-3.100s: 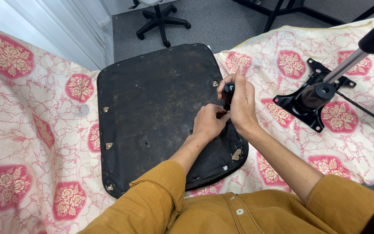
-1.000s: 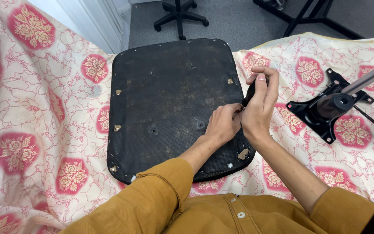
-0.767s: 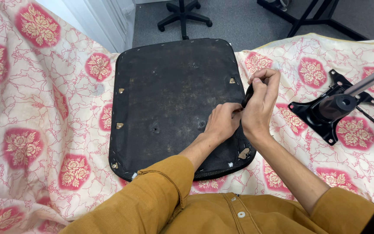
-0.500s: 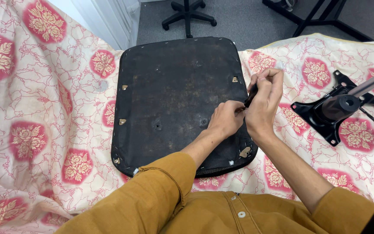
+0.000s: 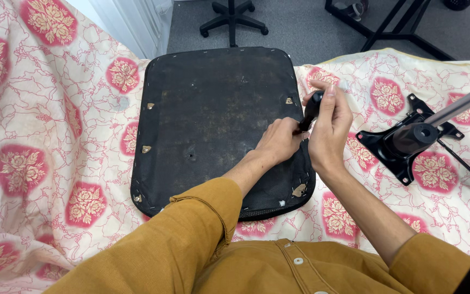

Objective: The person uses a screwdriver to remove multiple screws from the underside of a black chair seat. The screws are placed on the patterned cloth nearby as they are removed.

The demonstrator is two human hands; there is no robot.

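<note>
A black chair seat pan (image 5: 213, 117) lies upside down on a floral cloth, with small metal brackets along its edges. My right hand (image 5: 328, 126) grips the black handle of a screwdriver (image 5: 310, 108), which stands tilted over the seat's right edge. My left hand (image 5: 279, 141) rests on the seat with its fingertips pinched at the tool's lower end. What the fingertips hold is hidden.
A black metal chair mechanism plate (image 5: 403, 141) with a silver gas cylinder (image 5: 455, 106) lies to the right on the pink floral cloth (image 5: 50, 136). Beyond the table a chair's star base (image 5: 229, 19) and a black stand's legs (image 5: 387, 27) stand on grey carpet.
My right hand has turned on the screwdriver handle, its fingers shifting their hold over the top. My left hand has stayed at the tool's tip. The view drifted slightly.
</note>
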